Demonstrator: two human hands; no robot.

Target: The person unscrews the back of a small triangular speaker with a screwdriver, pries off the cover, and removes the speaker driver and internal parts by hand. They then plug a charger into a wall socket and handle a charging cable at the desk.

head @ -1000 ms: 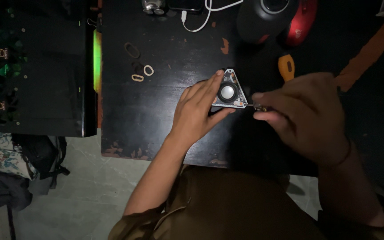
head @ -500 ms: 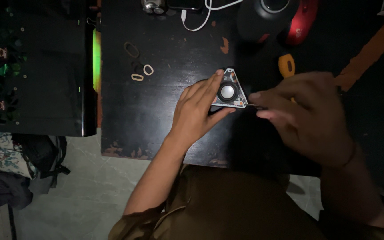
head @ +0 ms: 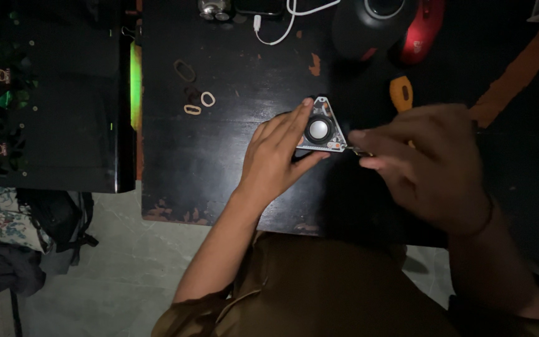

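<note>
Triangular speaker board (head: 320, 128), pale with a round silver dome at its middle, lies flat on the dark desk (head: 238, 143), just below the yellow-handled tool (head: 401, 92). I judge it light, stiff and fragile at the dome, so I would hold it by its edges. My left hand (head: 276, 156) is spread along its left edge with the thumb under the bottom edge, pinning it, while my right hand (head: 428, 162) pinches a thin dark tool at its right corner.

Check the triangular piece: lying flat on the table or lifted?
Flat, apparently: the triangular piece lies face-up on the black table, left hand bracing two edges; contact underneath is hidden.
</note>
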